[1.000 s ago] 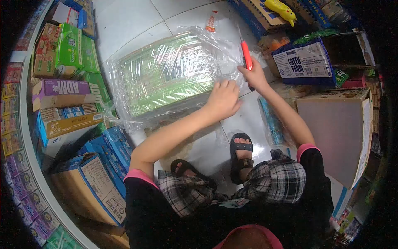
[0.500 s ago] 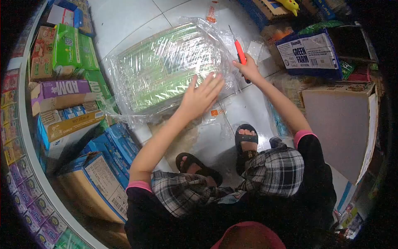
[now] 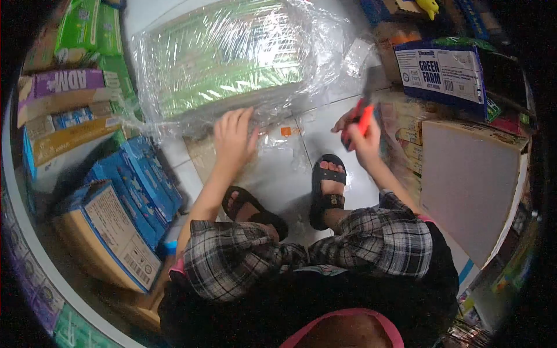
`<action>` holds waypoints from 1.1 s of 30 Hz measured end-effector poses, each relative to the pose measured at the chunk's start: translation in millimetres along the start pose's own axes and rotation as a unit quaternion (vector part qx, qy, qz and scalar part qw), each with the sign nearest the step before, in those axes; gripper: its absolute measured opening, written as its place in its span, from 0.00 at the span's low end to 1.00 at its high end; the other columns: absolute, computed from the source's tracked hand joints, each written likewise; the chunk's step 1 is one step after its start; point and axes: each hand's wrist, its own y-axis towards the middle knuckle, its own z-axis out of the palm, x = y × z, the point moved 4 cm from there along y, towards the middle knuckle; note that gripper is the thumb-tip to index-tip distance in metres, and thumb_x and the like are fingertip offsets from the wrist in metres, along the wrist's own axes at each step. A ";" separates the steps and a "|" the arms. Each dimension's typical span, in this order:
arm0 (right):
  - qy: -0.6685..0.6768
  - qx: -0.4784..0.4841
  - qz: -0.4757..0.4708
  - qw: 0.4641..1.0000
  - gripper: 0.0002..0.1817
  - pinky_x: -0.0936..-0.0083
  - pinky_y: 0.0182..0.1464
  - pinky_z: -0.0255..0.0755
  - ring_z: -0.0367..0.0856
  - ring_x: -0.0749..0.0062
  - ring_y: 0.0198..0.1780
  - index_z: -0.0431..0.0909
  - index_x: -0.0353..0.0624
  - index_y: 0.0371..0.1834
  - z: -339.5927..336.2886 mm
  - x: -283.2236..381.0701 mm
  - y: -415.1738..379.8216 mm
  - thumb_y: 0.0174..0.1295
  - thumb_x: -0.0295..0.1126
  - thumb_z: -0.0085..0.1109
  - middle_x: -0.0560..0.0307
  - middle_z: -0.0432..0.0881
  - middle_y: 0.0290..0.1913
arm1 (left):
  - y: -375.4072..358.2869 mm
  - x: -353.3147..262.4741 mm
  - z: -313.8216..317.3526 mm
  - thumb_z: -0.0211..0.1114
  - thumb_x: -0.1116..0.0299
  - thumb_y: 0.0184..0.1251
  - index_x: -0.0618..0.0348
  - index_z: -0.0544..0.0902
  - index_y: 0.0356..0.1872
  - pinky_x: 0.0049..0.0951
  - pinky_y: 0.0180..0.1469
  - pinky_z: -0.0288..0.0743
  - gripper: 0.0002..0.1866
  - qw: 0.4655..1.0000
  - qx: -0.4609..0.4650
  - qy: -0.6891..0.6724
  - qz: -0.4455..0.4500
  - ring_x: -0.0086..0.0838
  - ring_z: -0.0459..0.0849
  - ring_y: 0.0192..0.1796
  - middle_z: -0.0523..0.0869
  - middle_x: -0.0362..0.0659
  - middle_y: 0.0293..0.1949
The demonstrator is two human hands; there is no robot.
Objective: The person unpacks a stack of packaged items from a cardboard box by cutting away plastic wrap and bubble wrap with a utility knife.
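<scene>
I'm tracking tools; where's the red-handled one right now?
In the head view, the red-handled tool is right of centre, held in the right hand, between the wrapped green package and the large pale box.

There are two sandals point(image 3: 329, 174), one red-handled tool point(image 3: 364, 120) and one wrapped package point(image 3: 232, 64).

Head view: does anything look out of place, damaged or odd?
Yes, slightly: the clear, shiny plastic film around the flat green package bunches loosely beyond the package's right side in the picture, untidy rather than wrapped tight.
</scene>
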 end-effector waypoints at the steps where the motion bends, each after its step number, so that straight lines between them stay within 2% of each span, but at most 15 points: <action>1: -0.012 0.029 0.016 0.999 0.10 0.79 0.32 0.66 0.69 0.76 0.27 0.64 0.36 0.33 10.6 5.5 -5.6 0.52 0.30 0.50 0.57 0.69 0.27 | 5.3 -6.5 -12.7 0.61 0.67 0.43 0.56 0.73 0.39 0.32 0.42 0.60 0.18 0.994 -0.012 0.103 0.015 0.34 0.68 0.43 0.72 0.40 0.38; 2: -0.022 0.060 0.031 0.997 0.09 0.85 0.32 0.64 0.68 0.81 0.28 0.67 0.36 0.32 22.2 8.3 -7.2 0.52 0.29 0.50 0.60 0.70 0.27 | 6.9 -2.9 -17.1 0.61 0.67 0.43 0.56 0.73 0.39 0.32 0.42 0.60 0.18 0.994 -0.012 0.106 0.006 0.34 0.68 0.43 0.72 0.40 0.38; 6: -0.056 0.136 0.029 0.989 0.12 0.86 0.31 0.61 0.65 0.83 0.27 0.68 0.37 0.37 45.6 -13.2 -10.5 0.51 0.30 0.52 0.63 0.68 0.26 | 12.7 21.1 -33.1 0.57 0.66 0.49 0.54 0.74 0.24 0.30 0.33 0.61 0.05 0.996 -0.009 0.082 -0.012 0.31 0.71 0.35 0.75 0.38 0.28; 8: -0.054 0.167 0.112 0.978 0.13 0.85 0.31 0.60 0.63 0.82 0.27 0.67 0.38 0.37 65.4 -12.1 -10.6 0.53 0.33 0.51 0.63 0.66 0.25 | 11.8 30.4 -35.3 0.56 0.66 0.50 0.54 0.74 0.23 0.30 0.31 0.61 0.05 0.998 0.043 -0.013 -0.042 0.30 0.72 0.31 0.75 0.39 0.25; 9: -0.039 0.204 0.041 0.977 0.10 0.84 0.20 0.65 0.66 0.82 0.19 0.62 0.40 0.37 75.8 -16.8 -6.6 0.56 0.34 0.45 0.62 0.67 0.22 | 13.1 27.4 -42.8 0.56 0.67 0.51 0.56 0.75 0.23 0.31 0.30 0.63 0.05 0.998 0.031 -0.035 -0.048 0.32 0.74 0.29 0.75 0.40 0.23; 10: -0.036 0.206 0.040 0.977 0.10 0.84 0.20 0.65 0.66 0.82 0.19 0.62 0.40 0.37 81.3 -21.5 -6.6 0.56 0.34 0.45 0.62 0.67 0.22 | 11.7 25.5 -45.7 0.56 0.67 0.51 0.56 0.75 0.23 0.31 0.30 0.63 0.05 0.998 0.032 -0.032 -0.049 0.32 0.74 0.29 0.75 0.40 0.23; 12: 0.111 0.208 0.233 0.943 0.13 0.84 0.22 0.65 0.66 0.81 0.19 0.63 0.41 0.37 94.6 -37.6 -11.2 0.58 0.39 0.43 0.62 0.67 0.21 | 6.3 30.3 -49.8 0.55 0.68 0.52 0.57 0.75 0.24 0.30 0.29 0.66 0.05 0.980 0.019 -0.134 -0.146 0.34 0.75 0.29 0.75 0.41 0.24; 13: 0.127 0.215 0.270 0.930 0.12 0.85 0.25 0.65 0.68 0.80 0.23 0.63 0.40 0.37 100.0 -37.1 -12.4 0.59 0.37 0.42 0.60 0.67 0.24 | 5.9 31.1 -52.4 0.55 0.68 0.52 0.57 0.75 0.24 0.30 0.29 0.66 0.05 0.980 0.019 -0.132 -0.147 0.34 0.75 0.29 0.75 0.41 0.24; 14: 0.128 0.217 0.269 0.930 0.12 0.85 0.25 0.65 0.68 0.80 0.23 0.63 0.40 0.37 106.6 -41.8 -12.6 0.59 0.37 0.42 0.60 0.67 0.24 | 6.1 32.5 -55.1 0.55 0.69 0.52 0.57 0.75 0.24 0.29 0.29 0.67 0.04 0.980 0.021 -0.137 -0.144 0.35 0.75 0.29 0.75 0.41 0.24; 16: 0.035 0.195 0.123 0.972 0.12 0.88 0.12 0.55 0.61 0.88 0.13 0.65 0.40 0.38 118.7 -40.8 -9.2 0.58 0.38 0.45 0.65 0.68 0.19 | 3.2 32.9 -56.6 0.54 0.70 0.52 0.58 0.75 0.24 0.29 0.28 0.68 0.04 0.979 0.024 -0.144 -0.142 0.35 0.75 0.29 0.75 0.42 0.24; 17: 0.069 0.175 0.090 0.978 0.11 0.89 0.13 0.55 0.62 0.88 0.14 0.65 0.40 0.38 124.8 -39.1 -9.9 0.57 0.35 0.46 0.66 0.67 0.20 | 2.1 31.9 -56.8 0.55 0.70 0.51 0.58 0.75 0.24 0.29 0.28 0.68 0.04 0.980 0.027 -0.142 -0.134 0.35 0.75 0.28 0.75 0.42 0.24; 21: 0.035 0.216 0.130 0.967 0.12 0.89 0.15 0.57 0.64 0.88 0.17 0.65 0.39 0.39 136.6 -38.3 -2.8 0.57 0.35 0.46 0.66 0.68 0.21 | -1.0 32.2 -54.3 0.56 0.71 0.50 0.58 0.75 0.23 0.28 0.25 0.67 0.03 0.986 0.010 -0.134 -0.099 0.34 0.75 0.26 0.74 0.42 0.22; 23: 0.044 0.175 0.177 0.968 0.11 0.85 0.20 0.59 0.65 0.84 0.20 0.65 0.38 0.37 138.6 -38.5 1.4 0.58 0.34 0.45 0.63 0.68 0.21 | -2.3 30.7 -55.8 0.56 0.71 0.50 0.58 0.75 0.23 0.28 0.25 0.67 0.03 0.986 0.007 -0.130 -0.102 0.34 0.75 0.25 0.74 0.42 0.22; 26: -0.044 0.156 0.143 0.976 0.11 0.80 0.23 0.60 0.65 0.79 0.21 0.64 0.37 0.35 132.1 -46.9 2.4 0.58 0.35 0.43 0.59 0.67 0.20 | -1.6 31.2 -54.7 0.56 0.71 0.50 0.57 0.75 0.23 0.28 0.24 0.67 0.03 0.986 -0.007 -0.127 -0.109 0.33 0.75 0.25 0.74 0.42 0.22; 33: -0.057 0.148 0.161 0.974 0.11 0.77 0.25 0.60 0.66 0.75 0.22 0.64 0.36 0.33 137.0 -44.6 1.1 0.59 0.36 0.41 0.55 0.67 0.20 | -7.6 28.0 -47.8 0.55 0.74 0.51 0.59 0.75 0.24 0.28 0.24 0.67 0.01 0.974 -0.045 -0.171 -0.141 0.35 0.75 0.24 0.73 0.43 0.22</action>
